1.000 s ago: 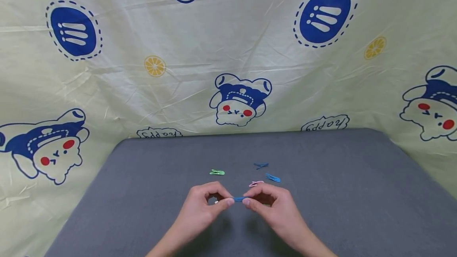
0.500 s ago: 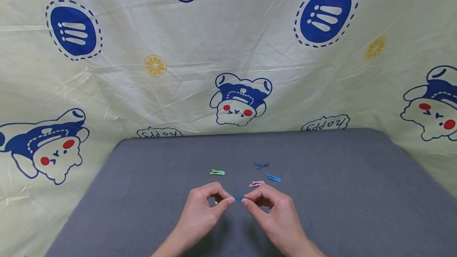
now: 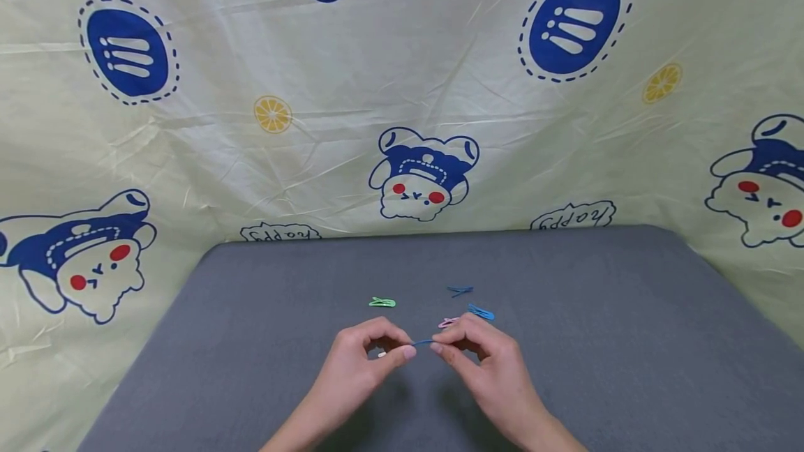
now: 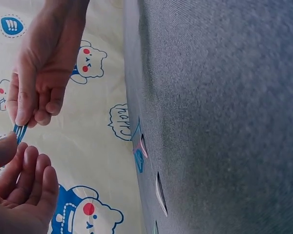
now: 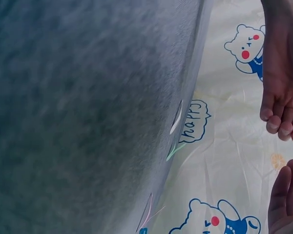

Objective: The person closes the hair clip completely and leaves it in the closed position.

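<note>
A blue snap hair clip (image 3: 423, 342) spans the gap between my two hands, above the grey surface. My left hand (image 3: 361, 361) pinches one end between thumb and forefinger. The other end is pinched the same way by my right hand (image 3: 493, 361). In the left wrist view the clip (image 4: 20, 133) shows narrow slits along its length. Just beyond the right hand lies a pink clip (image 3: 448, 323), partly covered by the fingers. A white clip (image 4: 161, 195) lies on the table, mostly hidden behind the left hand in the head view.
Further back on the grey table (image 3: 251, 340) lie a green clip (image 3: 382, 303), a dark blue clip (image 3: 460, 291) and a brighter blue clip (image 3: 481, 312). A cream printed cloth (image 3: 339, 75) hangs behind the table's far edge.
The held clip has turned, now showing as a thin, slightly arched line. My right hand has shifted slightly up and right, covering part of the pink clip again; the left hand barely moves.
</note>
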The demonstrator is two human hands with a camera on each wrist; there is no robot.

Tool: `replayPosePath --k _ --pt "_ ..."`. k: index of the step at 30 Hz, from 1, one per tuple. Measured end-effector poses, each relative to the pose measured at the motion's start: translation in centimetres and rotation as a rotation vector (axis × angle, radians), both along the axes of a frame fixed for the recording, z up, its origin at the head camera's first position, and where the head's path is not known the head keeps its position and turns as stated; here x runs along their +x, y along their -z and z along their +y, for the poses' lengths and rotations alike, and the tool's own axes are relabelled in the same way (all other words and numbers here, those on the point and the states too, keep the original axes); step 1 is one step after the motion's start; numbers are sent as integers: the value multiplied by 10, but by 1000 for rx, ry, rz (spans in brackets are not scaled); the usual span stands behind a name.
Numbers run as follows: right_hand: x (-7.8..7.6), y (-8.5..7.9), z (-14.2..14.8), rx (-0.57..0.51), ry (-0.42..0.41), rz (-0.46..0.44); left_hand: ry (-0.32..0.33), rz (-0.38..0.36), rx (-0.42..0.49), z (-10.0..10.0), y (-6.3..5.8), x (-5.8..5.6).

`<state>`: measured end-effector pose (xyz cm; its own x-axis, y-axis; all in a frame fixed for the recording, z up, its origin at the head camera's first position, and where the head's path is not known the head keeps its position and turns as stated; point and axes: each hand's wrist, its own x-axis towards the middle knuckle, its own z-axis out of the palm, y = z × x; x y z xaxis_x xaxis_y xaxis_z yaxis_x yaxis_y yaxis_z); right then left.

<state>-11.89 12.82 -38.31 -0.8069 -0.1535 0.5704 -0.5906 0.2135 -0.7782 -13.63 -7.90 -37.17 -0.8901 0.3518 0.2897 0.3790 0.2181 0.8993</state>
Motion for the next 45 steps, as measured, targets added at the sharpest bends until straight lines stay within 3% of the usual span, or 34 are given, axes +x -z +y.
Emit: replayPosePath --k 8,13,21,29,37,45 --pt "-3 3 1 18 -31 40 108 -229 130 -2 3 -5" --pt "-3 2 1 30 -32 0 112 -273 142 -5 7 -8" --pt "-3 -3 4 80 -19 -53 57 -145 65 -6 8 -8" --pt "-7 -4 9 205 9 -99 -7 -32 -47 -2 9 -7" --pt "-9 -5 14 267 -11 -94 -17 146 -112 1 9 -8" --pt "-13 -7 16 313 -38 -130 12 231 -155 -1 6 -12"
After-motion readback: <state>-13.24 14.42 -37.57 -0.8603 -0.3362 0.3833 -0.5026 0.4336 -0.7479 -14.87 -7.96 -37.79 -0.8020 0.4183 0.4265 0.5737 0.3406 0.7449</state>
